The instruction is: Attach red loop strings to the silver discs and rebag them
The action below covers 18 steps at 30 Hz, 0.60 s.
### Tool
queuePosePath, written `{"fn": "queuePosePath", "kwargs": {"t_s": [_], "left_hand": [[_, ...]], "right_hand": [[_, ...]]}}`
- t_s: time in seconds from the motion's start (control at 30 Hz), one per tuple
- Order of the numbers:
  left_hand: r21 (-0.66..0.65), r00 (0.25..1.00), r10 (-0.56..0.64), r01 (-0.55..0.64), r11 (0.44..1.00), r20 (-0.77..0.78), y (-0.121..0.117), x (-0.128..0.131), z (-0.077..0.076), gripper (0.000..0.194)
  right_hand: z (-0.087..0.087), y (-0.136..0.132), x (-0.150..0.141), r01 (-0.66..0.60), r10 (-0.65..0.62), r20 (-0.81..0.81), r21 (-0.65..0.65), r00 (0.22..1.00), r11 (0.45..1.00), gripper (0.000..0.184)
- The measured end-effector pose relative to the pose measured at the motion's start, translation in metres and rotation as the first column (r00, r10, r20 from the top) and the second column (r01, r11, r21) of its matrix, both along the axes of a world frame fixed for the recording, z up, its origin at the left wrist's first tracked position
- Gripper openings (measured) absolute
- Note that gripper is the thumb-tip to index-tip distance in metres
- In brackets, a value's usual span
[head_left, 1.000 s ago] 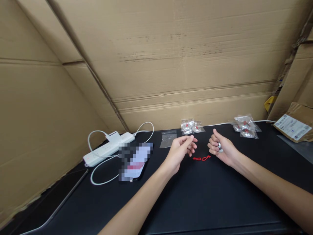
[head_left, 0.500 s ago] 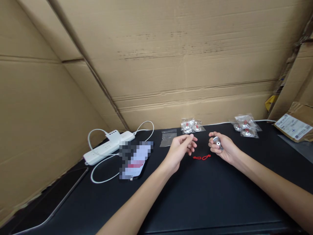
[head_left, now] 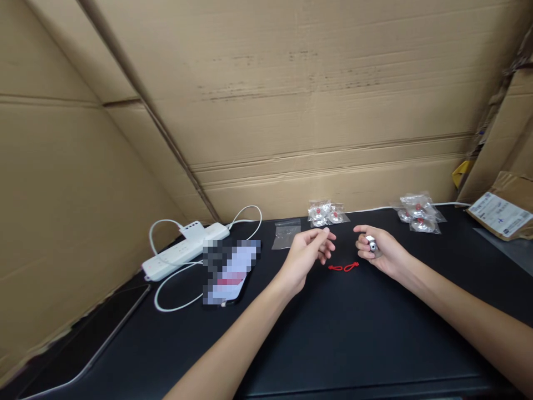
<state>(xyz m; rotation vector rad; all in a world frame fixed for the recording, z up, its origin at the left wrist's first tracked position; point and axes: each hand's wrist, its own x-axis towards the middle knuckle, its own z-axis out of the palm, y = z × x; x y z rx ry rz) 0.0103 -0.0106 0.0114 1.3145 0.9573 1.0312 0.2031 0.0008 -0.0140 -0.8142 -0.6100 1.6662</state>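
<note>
My right hand point(head_left: 383, 250) is closed around a small silver finger cymbal point(head_left: 372, 244), a shiny metal piece with a round hole at its raised centre. Its index finger points out to the left; the fingers and palm hide part of the metal. My left hand point(head_left: 308, 253) is held loosely curled above the black table, its fingers a little apart and nothing visible in them. Between and below the two hands lie two small red cord loops point(head_left: 343, 268), touching neither hand.
Clear bags of silver discs with red centres point(head_left: 325, 214) stand at the back, with more bagged discs point(head_left: 420, 213) farther right. An empty clear bag point(head_left: 286, 234), a phone point(head_left: 235, 275) and a power strip point(head_left: 187, 253) with white cables lie left. A labelled parcel point(head_left: 499, 214) sits right.
My right hand has turned the finger cymbal within its fingers, so its hole and more metal show. The index finger has stretched out. My left hand has stayed put.
</note>
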Motion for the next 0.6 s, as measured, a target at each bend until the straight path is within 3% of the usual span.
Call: {"fn": "queuePosePath", "kwargs": {"t_s": [0.23,0.4,0.6], "left_hand": [[0.001,1.0,-0.005,0.005,1.0,0.0,0.0,-0.0003,0.0001,0.031],[0.001,1.0,-0.001,0.001,1.0,0.009,0.0009,-0.0008,0.0,0.031],[0.009,1.0,-0.002,0.002,1.0,0.016,0.0005,-0.0008,0.0004,0.031]], "right_hand": [[0.0009,-0.0017,-0.0006,-0.05,0.044,-0.095,-0.059,0.995,0.997,0.006],[-0.0003,0.0001,-0.0005,0.042,-0.044,-0.128,-0.018,0.991,0.999,0.019],[-0.0033,0.005,0.0016,0.081,-0.08,-0.059,0.008,0.995,0.997,0.053]]}}
